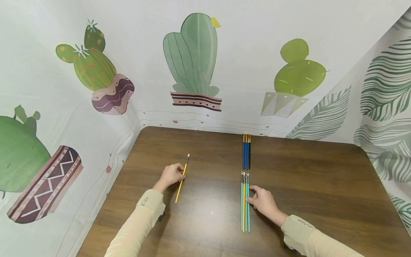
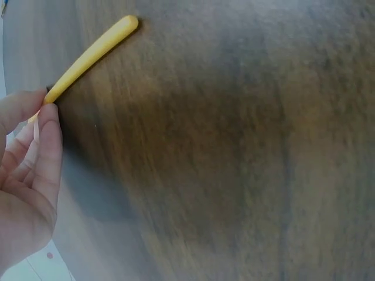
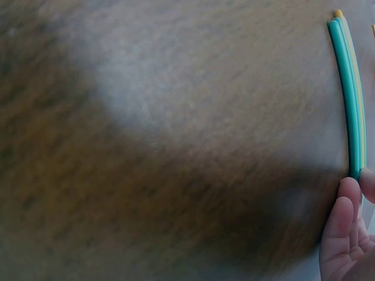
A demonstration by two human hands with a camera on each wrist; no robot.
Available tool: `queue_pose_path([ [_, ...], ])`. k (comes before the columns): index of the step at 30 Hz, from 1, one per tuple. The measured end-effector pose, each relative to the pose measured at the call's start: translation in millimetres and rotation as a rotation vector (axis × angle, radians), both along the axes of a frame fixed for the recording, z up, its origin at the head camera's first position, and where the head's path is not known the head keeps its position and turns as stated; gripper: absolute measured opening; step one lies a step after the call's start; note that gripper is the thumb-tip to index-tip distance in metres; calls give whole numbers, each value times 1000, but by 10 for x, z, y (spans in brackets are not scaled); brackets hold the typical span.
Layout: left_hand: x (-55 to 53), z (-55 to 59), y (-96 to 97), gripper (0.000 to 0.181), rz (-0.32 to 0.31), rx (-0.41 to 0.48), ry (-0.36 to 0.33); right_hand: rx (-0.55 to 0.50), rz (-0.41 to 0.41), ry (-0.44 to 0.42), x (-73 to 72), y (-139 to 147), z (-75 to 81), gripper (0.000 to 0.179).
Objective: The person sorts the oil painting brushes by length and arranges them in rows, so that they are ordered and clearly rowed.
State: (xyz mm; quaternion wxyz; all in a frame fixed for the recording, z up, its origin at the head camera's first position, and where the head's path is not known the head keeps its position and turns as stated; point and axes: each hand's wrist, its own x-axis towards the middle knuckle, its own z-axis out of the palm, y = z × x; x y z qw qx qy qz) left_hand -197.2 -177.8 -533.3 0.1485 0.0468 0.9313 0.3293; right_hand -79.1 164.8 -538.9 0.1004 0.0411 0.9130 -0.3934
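Note:
On the left of the table, my left hand (image 1: pixel 171 175) pinches a yellow paintbrush (image 1: pixel 178 192) between thumb and fingers. Its pale bristles point away from me, and the rounded handle end (image 2: pixel 96 52) shows in the left wrist view. My right hand (image 1: pixel 264 201) is at a row of teal and yellow paintbrushes lying side by side, its thumb and fingers pinching a teal paintbrush (image 1: pixel 248 214) at the row's right edge. A yellow paintbrush (image 1: pixel 244 210) lies among the teal ones. In the right wrist view, fingertips meet the teal handles (image 3: pixel 350 111).
Beyond that row, several blue and dark-handled paintbrushes (image 1: pixel 245 155) lie together near the back edge of the brown wooden table (image 1: pixel 314 167). A white cloth printed with cacti and leaves (image 1: pixel 240 64) hangs behind the table and along its left side.

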Motion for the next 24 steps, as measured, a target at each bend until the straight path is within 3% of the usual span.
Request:
queue_pose_path([
  [6, 7, 27, 41, 24, -14, -71, 55, 5, 9, 12, 7, 3, 1, 48],
  [9, 21, 41, 117, 23, -21, -55, 58, 1, 10, 15, 10, 6, -5, 49],
  [13, 77, 63, 313, 23, -66, 49, 54, -5, 10, 19, 14, 11, -16, 49],
  [14, 103, 64, 365, 22, -96, 102, 80, -5, 10, 19, 15, 10, -17, 49],
  [19, 232, 77, 678, 25, -168, 249, 13, -8, 5, 16, 13, 7, -18, 49],
  [24, 397, 20, 1020, 29, -167, 294, -78, -1, 5, 18, 9, 12, -31, 48],
])
